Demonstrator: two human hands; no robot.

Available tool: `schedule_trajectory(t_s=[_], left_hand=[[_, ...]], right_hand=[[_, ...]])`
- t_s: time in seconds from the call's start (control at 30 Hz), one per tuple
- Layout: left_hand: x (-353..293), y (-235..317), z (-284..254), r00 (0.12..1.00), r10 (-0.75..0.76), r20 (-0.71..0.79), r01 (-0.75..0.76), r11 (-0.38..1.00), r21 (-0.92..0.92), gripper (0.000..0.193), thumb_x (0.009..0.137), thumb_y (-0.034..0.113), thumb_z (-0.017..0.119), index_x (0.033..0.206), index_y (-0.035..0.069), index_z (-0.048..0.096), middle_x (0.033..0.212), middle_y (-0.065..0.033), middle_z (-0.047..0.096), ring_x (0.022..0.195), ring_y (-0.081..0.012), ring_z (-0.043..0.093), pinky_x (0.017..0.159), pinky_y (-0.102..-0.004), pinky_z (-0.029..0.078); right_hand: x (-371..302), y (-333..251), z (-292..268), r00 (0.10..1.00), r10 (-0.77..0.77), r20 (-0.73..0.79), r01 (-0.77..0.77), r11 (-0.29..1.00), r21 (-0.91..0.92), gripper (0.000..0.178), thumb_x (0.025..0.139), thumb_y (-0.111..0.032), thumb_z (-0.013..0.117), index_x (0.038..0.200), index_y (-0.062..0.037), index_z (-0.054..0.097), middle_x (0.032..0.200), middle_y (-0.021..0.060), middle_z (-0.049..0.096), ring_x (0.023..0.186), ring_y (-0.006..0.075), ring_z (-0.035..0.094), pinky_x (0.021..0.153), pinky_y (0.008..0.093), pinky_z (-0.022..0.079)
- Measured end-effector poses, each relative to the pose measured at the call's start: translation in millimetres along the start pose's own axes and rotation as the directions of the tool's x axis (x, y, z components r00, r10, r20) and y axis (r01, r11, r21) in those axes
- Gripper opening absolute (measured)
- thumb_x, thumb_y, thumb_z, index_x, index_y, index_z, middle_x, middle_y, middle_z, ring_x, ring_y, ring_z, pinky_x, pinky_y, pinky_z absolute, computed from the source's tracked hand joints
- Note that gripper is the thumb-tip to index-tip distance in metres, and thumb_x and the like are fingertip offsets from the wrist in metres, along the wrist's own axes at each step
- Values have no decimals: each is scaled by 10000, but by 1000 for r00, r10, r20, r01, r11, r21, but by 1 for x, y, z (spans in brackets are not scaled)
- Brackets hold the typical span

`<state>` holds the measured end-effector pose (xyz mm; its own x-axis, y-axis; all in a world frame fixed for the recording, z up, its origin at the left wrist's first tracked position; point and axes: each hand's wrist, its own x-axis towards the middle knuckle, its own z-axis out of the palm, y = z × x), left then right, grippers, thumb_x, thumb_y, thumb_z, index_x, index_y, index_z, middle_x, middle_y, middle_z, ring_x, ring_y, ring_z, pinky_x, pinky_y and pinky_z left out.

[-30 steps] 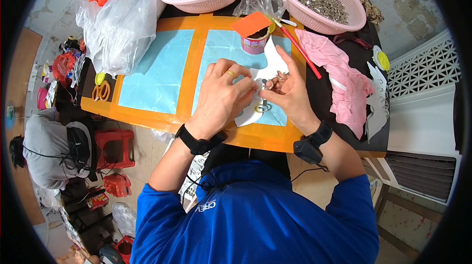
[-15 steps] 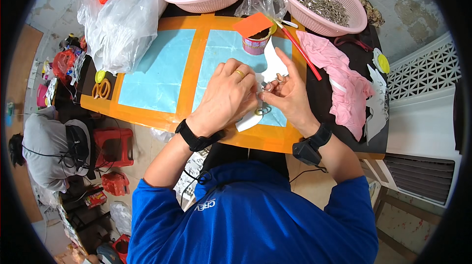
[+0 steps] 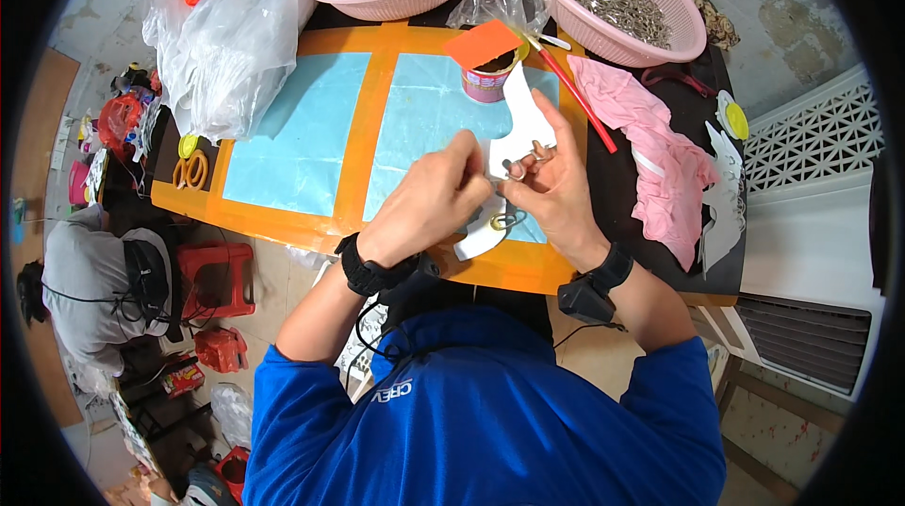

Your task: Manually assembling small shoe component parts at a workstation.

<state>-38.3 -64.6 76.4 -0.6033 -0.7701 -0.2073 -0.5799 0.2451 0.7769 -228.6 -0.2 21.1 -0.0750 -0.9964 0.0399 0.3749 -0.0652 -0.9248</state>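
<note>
In my right hand (image 3: 558,193) is a curved white strip (image 3: 518,119), like stiff paper or thin sheet. Its thumb and curled fingers close on the strip, while one finger stretches up along its edge. Small silvery metal hardware (image 3: 516,169) shows at those fingertips. Lower on the strip sits a metal ring or clasp (image 3: 509,220) with a brassy round part. My left hand (image 3: 426,193) is closed beside the strip, thumb against curled fingers; what it pinches, if anything, is hidden. Both hands are above the blue panel (image 3: 415,119) of the tabletop.
Two pink baskets (image 3: 353,1) of metal pieces stand at the back. Near them are an open can (image 3: 485,83) with an orange card and a red stick (image 3: 584,110). Pink cloth (image 3: 650,148) lies right, scissors (image 3: 191,171) left. Another person (image 3: 90,280) sits far left.
My left hand has drawn slightly back from the strip, its fingers curling tighter, uncovering more of the strip's middle. My right hand keeps its hold almost in place.
</note>
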Motion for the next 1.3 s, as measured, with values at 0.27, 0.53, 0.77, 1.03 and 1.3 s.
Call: schedule_trajectory(t_s=[0.27, 0.53, 0.77, 1.03, 1.3], left_hand=[[5, -31, 15, 996, 79, 29, -49, 828, -559, 305, 1071, 74, 697, 1322, 28, 530, 1022, 6, 651, 972, -95, 637, 885, -260, 523], [9, -38, 31, 996, 31, -83, -79, 734, -674, 389, 1054, 50, 725, 1364, 52, 489, 987, 22, 608, 890, -54, 577, 800, -220, 480], [2, -42, 21, 983, 170, -65, -180, 853, -490, 443, 1072, 32, 676, 1426, 79, 413, 979, 0, 562, 883, -87, 567, 805, -259, 480], [-1, -45, -1, 980, 190, 49, -154, 901, -406, 645, 1057, 52, 705, 1609, 108, 375, 934, 6, 560, 868, -88, 582, 773, -259, 480], [6, -50, -6, 987, 147, 62, -93, 847, -524, 576, 1057, 51, 688, 1606, 124, 533, 859, 14, 614, 796, -72, 570, 743, -257, 477]], right_hand=[[1, 3, -1, 1000, -4, 28, 3, 1000, 30, 1051, 859, 164, 737, 1734, -159, 252, 1088, -6, 522, 938, 71, 543, 857, 229, 514], [4, 3, -9, 997, 30, 73, -33, 999, 31, 1035, 871, 153, 765, 1727, -131, 256, 1173, 14, 558, 995, 83, 569, 934, 263, 544], [6, -8, -11, 988, -30, 152, 5, 986, 165, 844, 971, 17, 738, 1685, -71, 298, 1352, 92, 612, 1110, 140, 639, 959, 313, 566], [13, -4, -25, 999, 34, -16, -35, 995, -89, 481, 1006, 26, 725, 1369, -37, 416, 1126, 152, 727, 921, 174, 706, 817, 322, 586], [14, -8, -30, 1000, -23, -18, 20, 989, -146, 540, 972, 100, 721, 1366, -26, 375, 1109, 168, 706, 909, 191, 733, 782, 313, 612]])
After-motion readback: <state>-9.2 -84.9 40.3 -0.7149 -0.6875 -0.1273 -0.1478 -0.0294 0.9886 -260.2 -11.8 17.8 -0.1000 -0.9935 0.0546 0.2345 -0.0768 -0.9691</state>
